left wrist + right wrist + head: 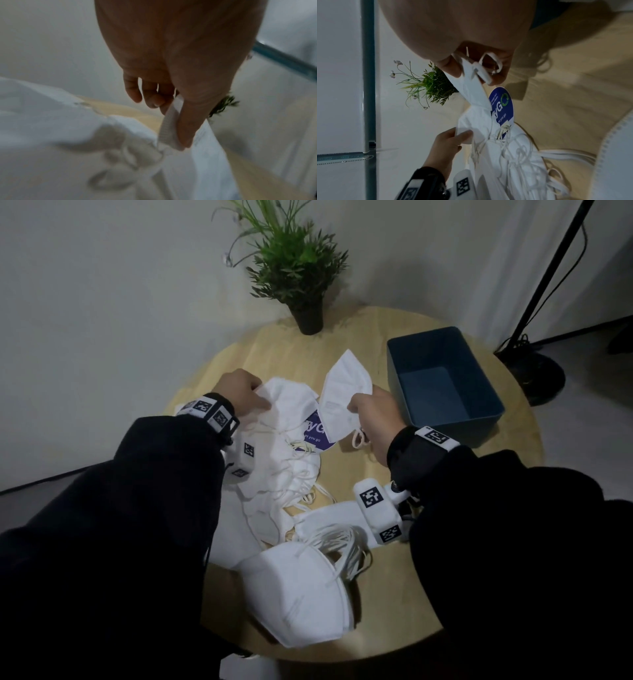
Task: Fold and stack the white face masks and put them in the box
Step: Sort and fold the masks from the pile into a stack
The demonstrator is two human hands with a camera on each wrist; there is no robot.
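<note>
My right hand (363, 409) pinches a folded white mask (344, 392) by its edge and holds it up just left of the blue box (493, 392); the right wrist view shows thumb and fingers (452, 66) clamped on that mask (471, 89) and its ear loop. My left hand (246, 395) pinches the corner of another white mask (291, 402) on top of a loose heap (284, 474); in the left wrist view the thumb (188, 121) presses the mask's edge (205, 155). A stack of folded masks (298, 594) lies near the table's front edge.
The round wooden table (479, 491) carries a potted green plant (301, 275) at the back and a purple round label (317, 436) under the masks. The blue box stands open at the right. A black stand (548, 302) rises beyond the table's right side.
</note>
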